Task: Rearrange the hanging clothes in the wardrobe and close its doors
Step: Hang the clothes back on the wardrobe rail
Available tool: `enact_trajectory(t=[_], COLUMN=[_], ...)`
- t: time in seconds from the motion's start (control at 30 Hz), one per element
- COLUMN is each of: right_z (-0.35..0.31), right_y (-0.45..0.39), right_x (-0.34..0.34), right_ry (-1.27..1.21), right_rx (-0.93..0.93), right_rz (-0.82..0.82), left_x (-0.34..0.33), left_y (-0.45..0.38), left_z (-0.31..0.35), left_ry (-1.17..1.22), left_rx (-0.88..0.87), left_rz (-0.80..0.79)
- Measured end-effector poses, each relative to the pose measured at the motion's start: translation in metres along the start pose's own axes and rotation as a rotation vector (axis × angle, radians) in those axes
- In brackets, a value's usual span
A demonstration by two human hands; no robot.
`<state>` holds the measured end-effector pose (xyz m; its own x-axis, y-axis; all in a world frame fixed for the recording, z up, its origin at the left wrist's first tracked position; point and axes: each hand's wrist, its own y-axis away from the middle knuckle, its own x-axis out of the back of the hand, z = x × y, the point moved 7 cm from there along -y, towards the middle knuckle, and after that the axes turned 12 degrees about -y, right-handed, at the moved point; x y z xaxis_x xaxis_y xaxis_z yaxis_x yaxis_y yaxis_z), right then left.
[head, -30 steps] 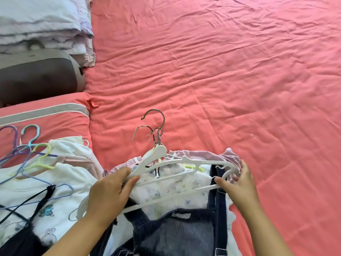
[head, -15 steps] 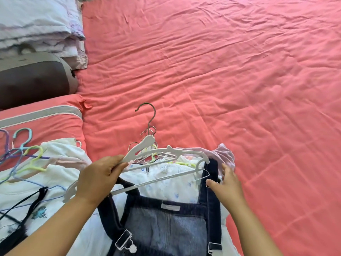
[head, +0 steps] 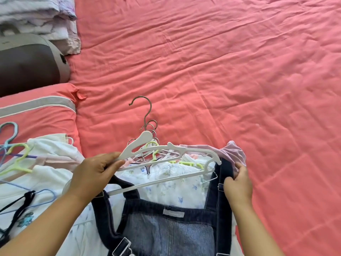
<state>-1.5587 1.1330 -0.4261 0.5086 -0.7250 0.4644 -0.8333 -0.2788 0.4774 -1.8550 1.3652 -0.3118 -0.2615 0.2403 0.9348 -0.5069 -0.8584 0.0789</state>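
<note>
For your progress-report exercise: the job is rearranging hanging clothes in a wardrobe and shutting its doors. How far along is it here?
Done: clothes lie piled on the pink bed sheet, many on hangers. In hand: the left hand grips a white hanger while the right hand pinches a strap of the denim dungarees. Left: no wardrobe is in view, so rehanging everything and closing the doors remain.

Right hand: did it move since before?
Yes. The right hand left the white hanger end and slid slightly nearer the person, judged against the lilac garment lying on the bed. It now pinches the denim strap.
</note>
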Motion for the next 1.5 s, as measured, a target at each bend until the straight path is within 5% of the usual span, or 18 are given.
enact_trajectory(t=[0.3, 0.67, 0.8, 0.93, 1.03, 1.2, 1.5], right_z=[-0.029, -0.074, -0.087, -0.114, -0.133, -0.160, -0.142], right_y=[0.028, 0.087, 0.118, 0.147, 0.170, 0.234, 0.376], right_x=[0.050, 0.086, 0.108, 0.147, 0.157, 0.174, 0.257], right_ry=[-0.661, -0.778, -0.597, -0.148, 0.060, 0.130, 0.200], right_rx=[-0.002, 0.164, 0.287, 0.626, 0.701, 0.828, 0.819], right_rz=[0.173, -0.125, -0.211, 0.002, -0.063, -0.217, 0.006], left_x=[0.005, 0.017, 0.034, 0.067, 0.094, 0.146, 0.204], left_y=[-0.001, 0.027, 0.040, 0.061, 0.078, 0.115, 0.181], left_z=[0.018, 0.079, 0.090, 0.107, 0.120, 0.134, 0.180], left_ry=[0.060, 0.048, 0.098, 0.118, 0.155, 0.245, 0.299], left_rx=[-0.082, -0.227, -0.247, -0.310, -0.376, -0.486, -0.750], left_rz=[-0.101, -0.034, 0.028, 0.091, 0.136, 0.242, 0.453])
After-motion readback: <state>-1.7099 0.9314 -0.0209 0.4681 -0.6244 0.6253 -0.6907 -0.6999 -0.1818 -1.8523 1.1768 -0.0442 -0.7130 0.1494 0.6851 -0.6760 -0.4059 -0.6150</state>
